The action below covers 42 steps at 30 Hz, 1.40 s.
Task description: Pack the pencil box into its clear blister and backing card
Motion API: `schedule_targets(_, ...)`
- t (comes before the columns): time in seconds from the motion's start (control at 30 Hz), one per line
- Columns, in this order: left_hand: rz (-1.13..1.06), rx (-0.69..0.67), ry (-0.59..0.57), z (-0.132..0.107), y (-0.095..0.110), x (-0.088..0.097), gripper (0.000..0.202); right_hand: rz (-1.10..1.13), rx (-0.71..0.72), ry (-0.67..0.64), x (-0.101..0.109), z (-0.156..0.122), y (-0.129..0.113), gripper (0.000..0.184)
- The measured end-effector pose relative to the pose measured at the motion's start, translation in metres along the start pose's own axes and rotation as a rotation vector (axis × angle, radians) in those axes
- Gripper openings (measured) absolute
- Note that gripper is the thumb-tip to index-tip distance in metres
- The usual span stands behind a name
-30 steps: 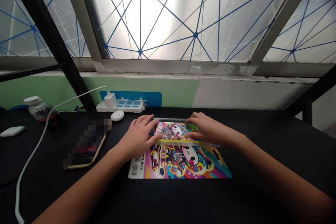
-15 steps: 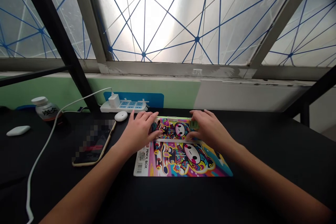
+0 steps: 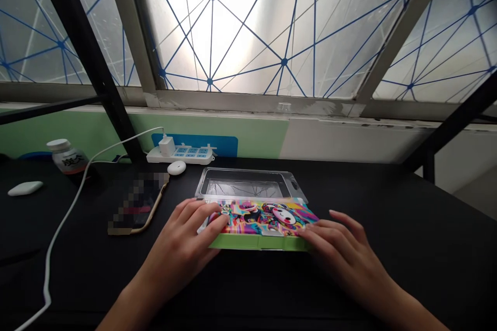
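Observation:
A pencil box (image 3: 256,220) with a bright cartoon print and a lime-green front side sits in the middle of the black table. My left hand (image 3: 190,230) is closed on its left end, thumb lying over the printed top. At the right end, my right hand (image 3: 341,248) grips the front corner with its fingertips, index finger raised. Directly behind the box a clear plastic packaging shell (image 3: 243,186) lies flat, its near edge against or under the printed part. Whether the print is the lid itself or the card over it, I cannot tell.
To the left lie a phone (image 3: 142,207), a round white case (image 3: 176,168) and a white oblong item (image 3: 25,188). A white bottle (image 3: 68,158) and a power strip (image 3: 180,154) stand farther back. A white cable (image 3: 68,217) crosses the left side.
The pencil box has come toward me, its green side now facing front. The clear shell now shows behind it. Both hands have moved nearer, and the flat PENCIL BOX card face no longer shows.

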<state>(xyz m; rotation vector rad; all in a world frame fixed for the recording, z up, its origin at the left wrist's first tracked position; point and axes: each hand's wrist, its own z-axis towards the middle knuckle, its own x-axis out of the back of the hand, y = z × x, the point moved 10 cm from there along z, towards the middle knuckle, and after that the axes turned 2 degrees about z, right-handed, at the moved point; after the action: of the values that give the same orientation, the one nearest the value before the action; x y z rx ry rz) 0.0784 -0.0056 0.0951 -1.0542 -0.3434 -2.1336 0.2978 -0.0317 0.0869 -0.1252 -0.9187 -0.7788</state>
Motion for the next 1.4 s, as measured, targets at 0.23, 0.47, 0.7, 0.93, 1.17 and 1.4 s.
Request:
schedule_targets(0.23, -0.344, 0.427, -0.35, -0.046, -0.028, -0.055, 0.076, 0.137, -0.076, -0.103, -0.025, -0.014, 0.009, 0.045)
schedule_targets(0.47, -0.463, 0.564, -0.308, -0.051, -0.039, -0.055, 0.087, 0.434, -0.375, -0.395, -0.044, -0.021, 0.047, 0.061)
schedule_targets(0.7, -0.428, 0.582, -0.298, -0.051, -0.038, -0.054, 0.109, 0.666, -0.79, -0.181, -0.045, -0.004, 0.109, 0.039)
schedule_targets(0.93, -0.381, 0.628, -0.328, -0.051, -0.042, -0.052, 0.104, 0.556, -0.719, -0.06, -0.042, -0.018, 0.102, 0.035)
schedule_targets(1.17, -0.317, 0.61, -0.258, -0.039, -0.047, -0.045, 0.048, 0.516, -0.507, -0.238, -0.041, -0.045, 0.068, 0.066)
schedule_targets(1.4, -0.301, 0.536, -0.33, -0.039, -0.042, -0.056, 0.039, 0.39, -0.712, -0.198, -0.046, -0.032, 0.085, 0.035)
